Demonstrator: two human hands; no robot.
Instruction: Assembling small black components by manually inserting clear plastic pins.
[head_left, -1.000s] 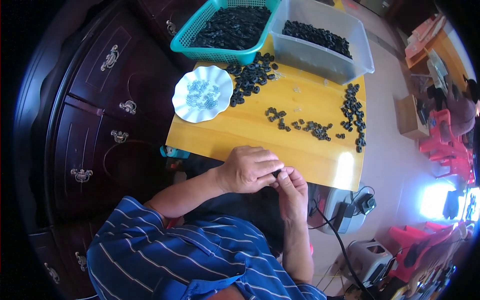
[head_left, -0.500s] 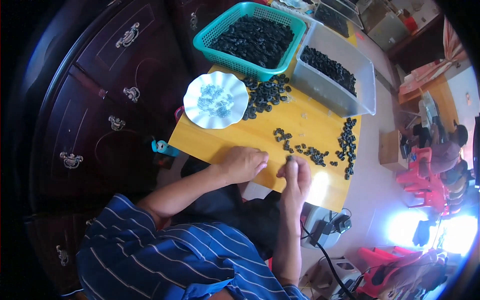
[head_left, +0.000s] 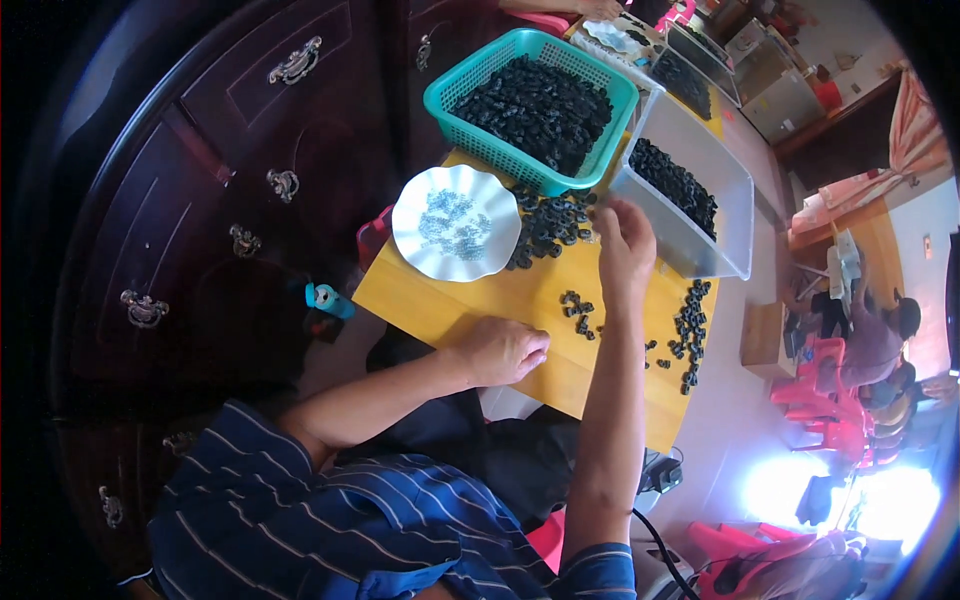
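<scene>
My left hand (head_left: 508, 352) rests at the near edge of the yellow table (head_left: 400, 292), its fingers curled closed; anything inside them is hidden. My right hand (head_left: 628, 245) reaches out over the table, fingers bent together at the right edge of a pile of small round black parts (head_left: 545, 226). What sits between its fingertips is too small to make out. Left of that pile stands a white scalloped plate (head_left: 408, 240) holding many tiny clear pieces (head_left: 455, 222). Smaller black pieces (head_left: 577, 312) lie loose between my hands, partly covered by my right forearm.
Behind the pile stands a teal basket (head_left: 470, 135) full of black parts. To its right is a translucent bin (head_left: 735, 225) with more of them. A row of black pieces (head_left: 690, 330) runs along the right table edge. Dark wooden drawers (head_left: 250, 130) stand at left.
My right hand has moved from the near table edge, where it pinched a small black part, out to the far pile. My left hand stays closed near the edge. The view has shifted slightly.
</scene>
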